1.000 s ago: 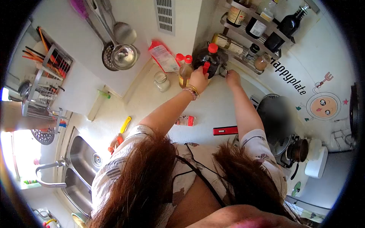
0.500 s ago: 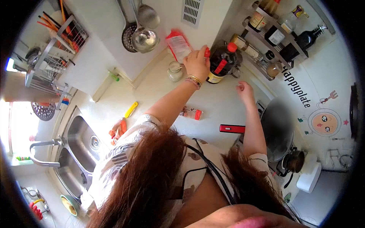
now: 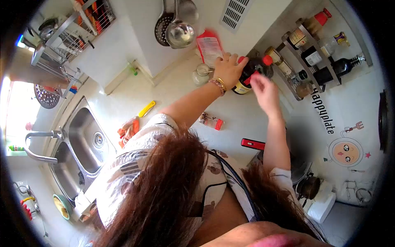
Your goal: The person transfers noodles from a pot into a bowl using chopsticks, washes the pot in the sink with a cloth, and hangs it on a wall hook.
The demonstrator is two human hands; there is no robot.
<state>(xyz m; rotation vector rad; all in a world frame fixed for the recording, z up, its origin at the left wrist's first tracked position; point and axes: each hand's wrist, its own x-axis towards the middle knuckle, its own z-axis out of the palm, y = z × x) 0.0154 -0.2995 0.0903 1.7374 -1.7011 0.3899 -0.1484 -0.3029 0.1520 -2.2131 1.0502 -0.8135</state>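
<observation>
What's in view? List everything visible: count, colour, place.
Large bottle: 1, dark, between hands
Jar: 1, clear, left of hands
Packet: 1, red-white, against wall
Small container: 1, red-white, mid-counter
Handle: 1, yellow, left counter
Unclear item: uncertain, orange, near sink
Sink: 1, silver, left
Tap: 1, silver, sink edge
Bowl: 1, green, lower left
Hanging utensils: 3, silver, top
Dish rack: 1, silver, upper left
Bottle rack: 1, grey, upper right
Racked bottles: several, mixed, upper right
Vent: 1, white, top
Pan handle: 1, red, right
Pot: 1, dark, lower right
Box: 1, white, lower right
Sticker: 1, multicoloured, right
Counter: 1, white, centre
Left hand: 1, by large bottle
Right hand: 1, by large bottle
Sleeves: 2, patterned white, below
</observation>
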